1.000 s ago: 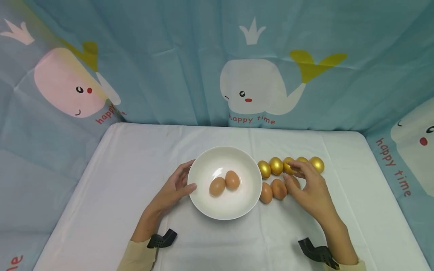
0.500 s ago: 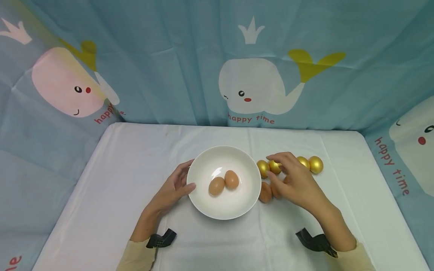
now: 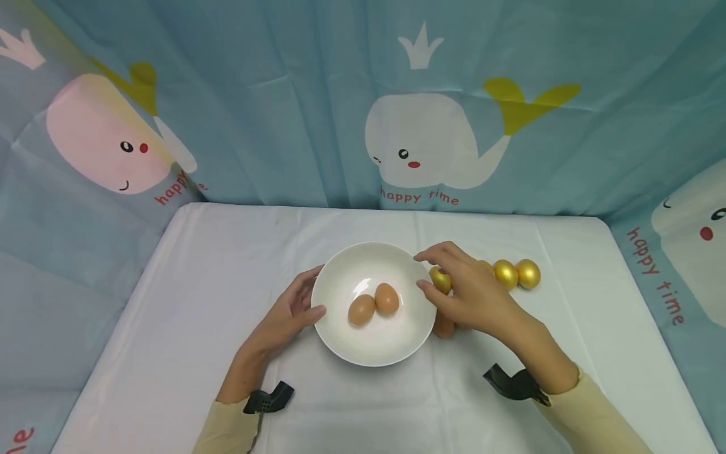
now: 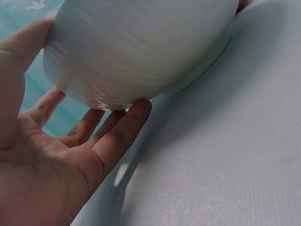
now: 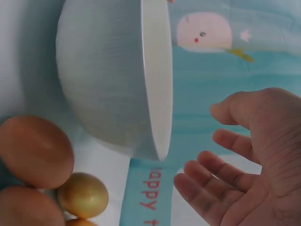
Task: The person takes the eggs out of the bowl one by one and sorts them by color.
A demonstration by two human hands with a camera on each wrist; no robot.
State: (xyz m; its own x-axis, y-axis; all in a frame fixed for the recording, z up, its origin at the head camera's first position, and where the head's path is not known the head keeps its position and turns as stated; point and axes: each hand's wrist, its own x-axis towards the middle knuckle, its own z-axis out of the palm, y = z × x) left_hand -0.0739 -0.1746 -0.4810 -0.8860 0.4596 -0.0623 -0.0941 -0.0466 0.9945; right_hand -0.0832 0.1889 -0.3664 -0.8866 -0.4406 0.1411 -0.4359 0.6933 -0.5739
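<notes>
A white bowl (image 3: 374, 350) stands mid-table with two brown eggs (image 3: 361, 310) lying inside. My left hand (image 3: 282, 316) holds its left side, thumb at the rim and fingers against the outer wall, as the left wrist view shows. Over the bowl's right edge hovers my right hand (image 3: 473, 293), fingers spread and slightly bent, nothing between them. In the right wrist view this hand is apart from the bowl (image 5: 108, 75). Beneath it, gold eggs (image 3: 505, 274) form a back row and brown eggs (image 3: 443, 326) a front row, both partly hidden by the hand.
White cloth (image 3: 227, 265) covers the table. Blue curtains (image 3: 283, 126) with whale prints hang along the back and sides. A black wrist strap piece (image 3: 269, 398) is on the left forearm and another black piece (image 3: 515, 383) on the right.
My right hand has moved left from above the egg rows to the bowl's right edge, uncovering gold eggs at the right. My left hand and the bowl stay put.
</notes>
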